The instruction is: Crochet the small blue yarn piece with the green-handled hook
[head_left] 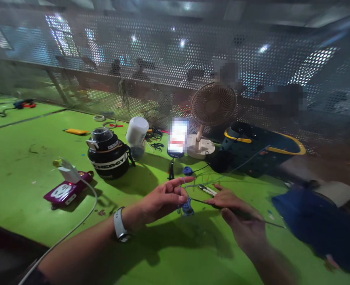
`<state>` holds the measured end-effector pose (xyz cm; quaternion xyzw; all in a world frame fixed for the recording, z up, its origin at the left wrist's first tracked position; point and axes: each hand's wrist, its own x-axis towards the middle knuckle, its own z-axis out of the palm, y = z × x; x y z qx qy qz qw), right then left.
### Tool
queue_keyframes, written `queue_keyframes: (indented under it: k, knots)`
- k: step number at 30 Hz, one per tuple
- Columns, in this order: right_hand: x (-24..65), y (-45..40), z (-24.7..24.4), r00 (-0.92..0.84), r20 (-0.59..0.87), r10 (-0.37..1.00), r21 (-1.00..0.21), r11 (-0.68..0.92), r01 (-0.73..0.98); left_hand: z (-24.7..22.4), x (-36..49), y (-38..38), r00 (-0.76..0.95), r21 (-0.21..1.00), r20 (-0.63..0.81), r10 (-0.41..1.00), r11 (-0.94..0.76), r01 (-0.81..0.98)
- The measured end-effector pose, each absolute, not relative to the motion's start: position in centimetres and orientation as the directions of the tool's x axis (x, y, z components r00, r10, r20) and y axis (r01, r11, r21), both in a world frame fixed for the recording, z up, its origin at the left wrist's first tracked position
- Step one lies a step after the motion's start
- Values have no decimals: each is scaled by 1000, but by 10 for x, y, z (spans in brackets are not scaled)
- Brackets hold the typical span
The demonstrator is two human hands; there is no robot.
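Observation:
Between the thumb and fingers of my left hand (pixel 166 196) is a small piece of blue crochet work (pixel 188 207). Its index finger stretches out with yarn looped over it. My right hand (pixel 243 221) is closed around a thin crochet hook (pixel 198 200), whose tip reaches the blue piece and whose other end sticks out to the right. A strand of yarn (pixel 237 168) runs from near my hands toward a dark basket. Another small blue crocheted piece (pixel 187 171) lies on the table just beyond my left fingertips. White pens (pixel 207 190) rest beside my right fingers.
On the green table (pixel 151 245) stand a lit phone (pixel 177 136), a fan (pixel 200 146), a black bottle (pixel 108 160), a white-lidded jar (pixel 137 130) and the dark basket (pixel 252 154). A purple power bank (pixel 66 192) trails a white cable at left. Dark blue cloth (pixel 317 225) lies right.

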<state>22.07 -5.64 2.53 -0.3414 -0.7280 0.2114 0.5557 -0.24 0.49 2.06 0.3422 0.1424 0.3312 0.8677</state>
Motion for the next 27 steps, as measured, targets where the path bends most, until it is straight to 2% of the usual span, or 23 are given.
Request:
queue_keyframes:
  k: [2,5,8,10,13,20,27]
  knots:
    - [220,-55,21,-87,588,804,-789,594,155,21,-2,4,741,694,-19,671,543,-473]
    - [212,-53,12,-5,387,922,-921,386,-53,20,-2,2,726,750,-13,687,488,-448]
    - [199,-54,4,42,263,964,-943,266,-201,17,0,-2,685,868,41,727,314,-384]
    - [193,-56,0,109,269,957,-941,285,-184,15,1,-5,638,931,106,763,149,-333]
    - [192,-62,-3,135,304,943,-946,315,-73,15,2,-8,557,966,176,812,-34,-256]
    - [201,-65,0,152,328,932,-944,330,10,19,1,-5,559,965,172,811,-24,-262]
    - [209,-58,0,151,336,930,-942,335,32,19,-1,-2,568,974,216,794,-135,-181]
